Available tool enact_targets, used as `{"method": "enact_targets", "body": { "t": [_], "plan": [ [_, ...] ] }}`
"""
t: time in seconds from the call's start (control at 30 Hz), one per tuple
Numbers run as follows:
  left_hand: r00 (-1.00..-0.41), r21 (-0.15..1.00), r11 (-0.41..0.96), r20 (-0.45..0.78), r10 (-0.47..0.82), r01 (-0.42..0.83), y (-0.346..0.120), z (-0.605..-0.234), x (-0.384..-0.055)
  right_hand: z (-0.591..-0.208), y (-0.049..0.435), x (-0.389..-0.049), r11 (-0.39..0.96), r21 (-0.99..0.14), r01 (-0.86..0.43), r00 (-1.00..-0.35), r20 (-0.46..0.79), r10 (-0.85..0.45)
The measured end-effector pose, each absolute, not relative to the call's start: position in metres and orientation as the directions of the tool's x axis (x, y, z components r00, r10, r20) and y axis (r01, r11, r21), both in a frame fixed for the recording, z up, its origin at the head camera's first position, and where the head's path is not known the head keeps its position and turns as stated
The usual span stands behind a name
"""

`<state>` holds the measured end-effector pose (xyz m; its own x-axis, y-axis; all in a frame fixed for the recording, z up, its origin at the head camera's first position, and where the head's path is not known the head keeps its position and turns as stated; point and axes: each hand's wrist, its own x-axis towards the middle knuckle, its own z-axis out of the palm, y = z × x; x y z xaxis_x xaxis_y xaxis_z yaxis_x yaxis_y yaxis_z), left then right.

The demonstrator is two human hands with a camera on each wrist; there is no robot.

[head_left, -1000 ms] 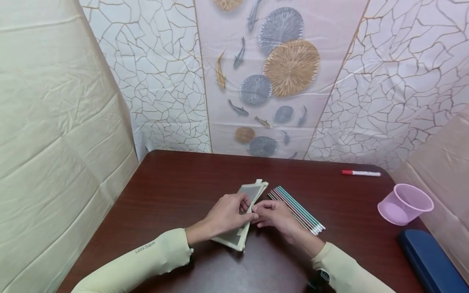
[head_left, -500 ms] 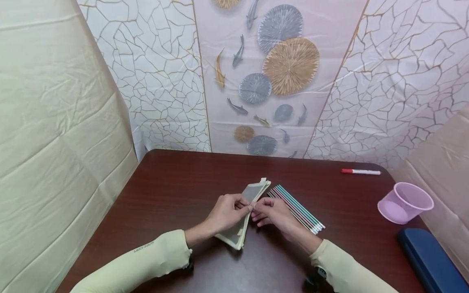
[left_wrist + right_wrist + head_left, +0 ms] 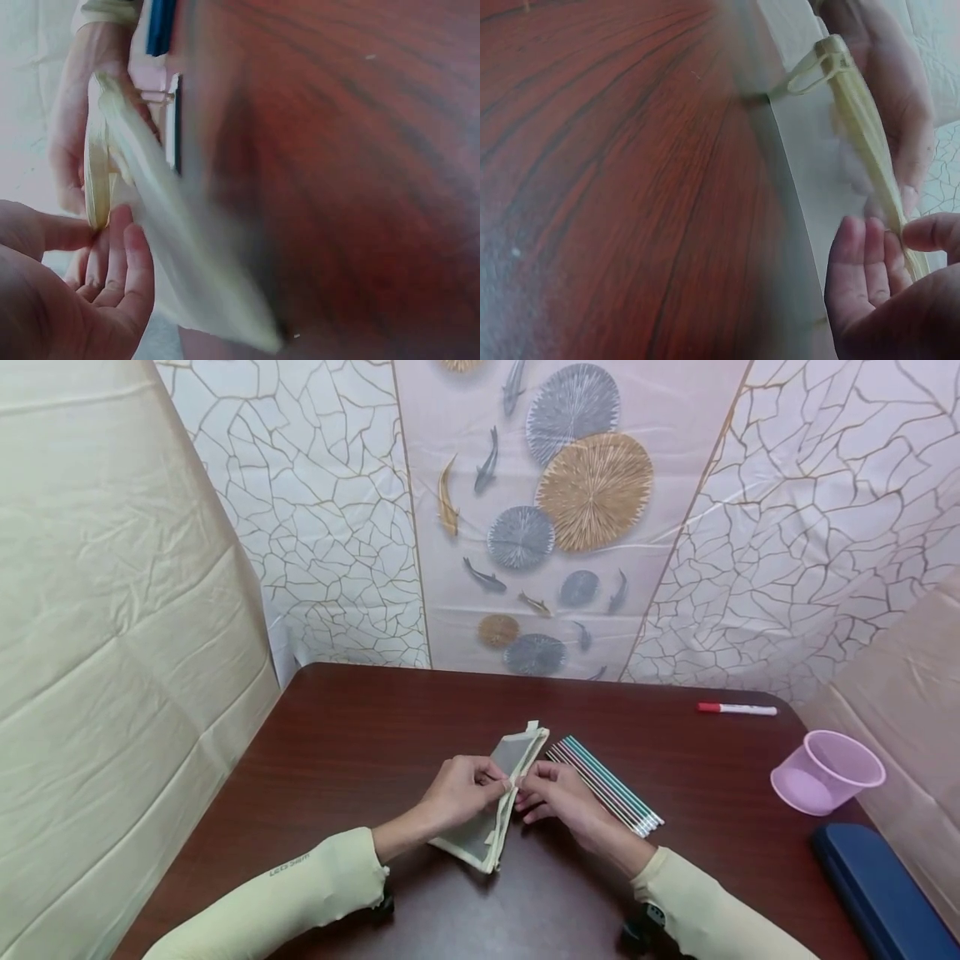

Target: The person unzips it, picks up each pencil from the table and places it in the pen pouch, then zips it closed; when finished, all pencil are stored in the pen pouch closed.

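Observation:
A grey see-through zip pouch (image 3: 515, 747) with cream edging stands tilted near the table's middle. My left hand (image 3: 459, 792) pinches its cream top edge between thumb and fingers. Opposite it, my right hand (image 3: 564, 795) pinches the same edge, the fingertips of both hands close together. In the left wrist view, two cream edges of the pouch (image 3: 199, 262) stand apart with a narrow gap between them. A thin cord loop (image 3: 810, 79) hangs from one end of the edge in the right wrist view. Several striped pencils (image 3: 606, 787) lie side by side just beyond my right hand.
A pink cup (image 3: 797, 787) lies tilted at the right of the dark wooden table (image 3: 360, 727). Closer in on that side is a dark blue case (image 3: 873, 881). A red-capped marker (image 3: 738, 709) lies near the back right corner.
My hands stay on the pouch's top edge; my left thumb and fingers have come together on it. The pouch has shifted slightly, and its two edges look a little further apart around the fingertips.

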<state>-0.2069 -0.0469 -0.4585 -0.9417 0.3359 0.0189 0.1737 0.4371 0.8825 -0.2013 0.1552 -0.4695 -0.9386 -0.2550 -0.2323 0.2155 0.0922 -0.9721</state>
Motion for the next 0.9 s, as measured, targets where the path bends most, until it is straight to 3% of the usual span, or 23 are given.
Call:
{"method": "enact_targets", "body": {
  "t": [0.13, 0.37, 0.9],
  "plan": [
    [-0.949, 0.889, 0.438, -0.012, 0.314, 0.134, -0.054, -0.450, -0.211, -0.469, 0.153, -0.200, 0.096, -0.976, 0.195, -0.953, -0.212, -0.218],
    [-0.958, 0.835, 0.522, 0.019, 0.286, 0.172, -0.073, -0.434, -0.218, -0.465, 0.156, -0.198, 0.151, -0.975, 0.160, -0.966, -0.187, -0.181],
    [-0.944, 0.579, 0.747, 0.159, 0.290, 0.327, -0.114, -0.399, -0.215, -0.471, 0.169, -0.198, 0.293, -0.949, 0.112, -0.978, -0.158, -0.140]
  ]
}}
